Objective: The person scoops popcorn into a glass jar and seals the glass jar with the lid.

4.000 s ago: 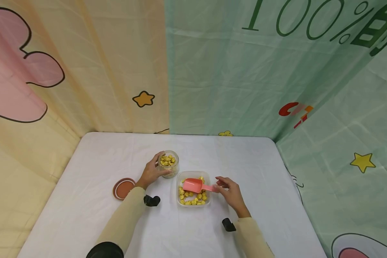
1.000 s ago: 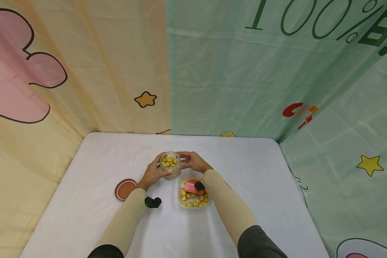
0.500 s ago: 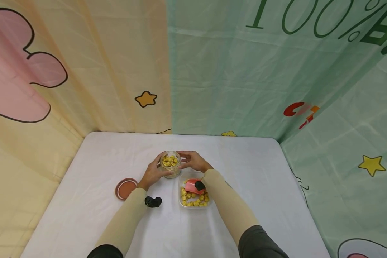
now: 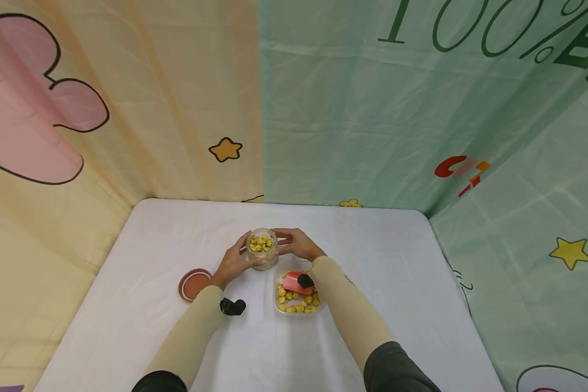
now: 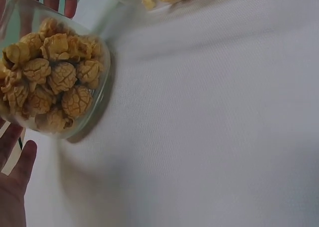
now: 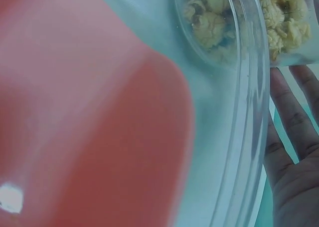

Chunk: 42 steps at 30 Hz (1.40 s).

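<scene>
A clear glass jar [image 4: 262, 247] of yellow popcorn stands upright on the white table. My left hand [image 4: 232, 264] holds its left side, the thumb across the front. From the other side my right hand [image 4: 298, 243] grips the jar, fingers towards its back and thumb nearer the front. The left wrist view shows popcorn [image 5: 62, 75] through the glass. Below the right forearm sits a clear plastic tub [image 4: 276, 305] with more popcorn. A pink scoop [image 4: 291, 281] lies in that tub, its handle hidden by the sleeve; it fills much of the right wrist view.
A reddish-brown round lid [image 4: 194, 284] lies on the table left of the jar, partly behind the left forearm. The table [image 4: 372, 261] has a white cloth. Printed curtains [image 4: 323, 109] hang behind and at both sides.
Four seconds ago the right hand was at the scoop's handle over the tub; it has let go and moved up-left to the jar. In the last second, the hands have hardly moved.
</scene>
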Tool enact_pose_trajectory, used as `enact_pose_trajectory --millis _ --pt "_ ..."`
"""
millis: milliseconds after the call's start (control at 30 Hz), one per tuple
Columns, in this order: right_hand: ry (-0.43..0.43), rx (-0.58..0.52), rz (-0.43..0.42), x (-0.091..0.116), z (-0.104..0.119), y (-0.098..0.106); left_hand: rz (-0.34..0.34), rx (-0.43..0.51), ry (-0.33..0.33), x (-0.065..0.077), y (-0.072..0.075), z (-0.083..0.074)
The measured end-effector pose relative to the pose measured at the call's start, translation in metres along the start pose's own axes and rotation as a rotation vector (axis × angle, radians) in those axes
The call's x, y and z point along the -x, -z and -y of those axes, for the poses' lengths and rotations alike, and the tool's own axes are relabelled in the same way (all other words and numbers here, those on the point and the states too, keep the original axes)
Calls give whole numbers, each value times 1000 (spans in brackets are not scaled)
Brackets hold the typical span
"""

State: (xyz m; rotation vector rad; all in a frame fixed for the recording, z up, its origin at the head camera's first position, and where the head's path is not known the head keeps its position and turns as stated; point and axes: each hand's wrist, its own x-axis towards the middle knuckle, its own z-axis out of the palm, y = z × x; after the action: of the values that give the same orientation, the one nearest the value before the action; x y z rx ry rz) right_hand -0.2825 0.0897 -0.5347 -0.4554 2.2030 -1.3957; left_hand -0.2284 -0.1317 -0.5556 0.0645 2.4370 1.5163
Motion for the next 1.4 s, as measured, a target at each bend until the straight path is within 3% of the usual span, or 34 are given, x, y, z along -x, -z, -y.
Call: enact_pose_trajectory --millis 400,533,767,900,1167,1400 --pt "-24 0 -17 1 3 -2 -68 -24 -85 15 27 11" --pt "-34 -11 -16 3 3 -2 -87 6 -75 26 40 17" --pt "-35 -19 -20 3 1 -4 -121 -83 -12 46 67 29" --pt "-40 -30 -29 3 2 -3 -142 -82 26 55 77 36" --pt "-54 -24 -36 1 0 -4 -187 -48 63 73 84 53" --pt "-61 -39 -35 4 3 -4 -212 -37 40 88 84 69"
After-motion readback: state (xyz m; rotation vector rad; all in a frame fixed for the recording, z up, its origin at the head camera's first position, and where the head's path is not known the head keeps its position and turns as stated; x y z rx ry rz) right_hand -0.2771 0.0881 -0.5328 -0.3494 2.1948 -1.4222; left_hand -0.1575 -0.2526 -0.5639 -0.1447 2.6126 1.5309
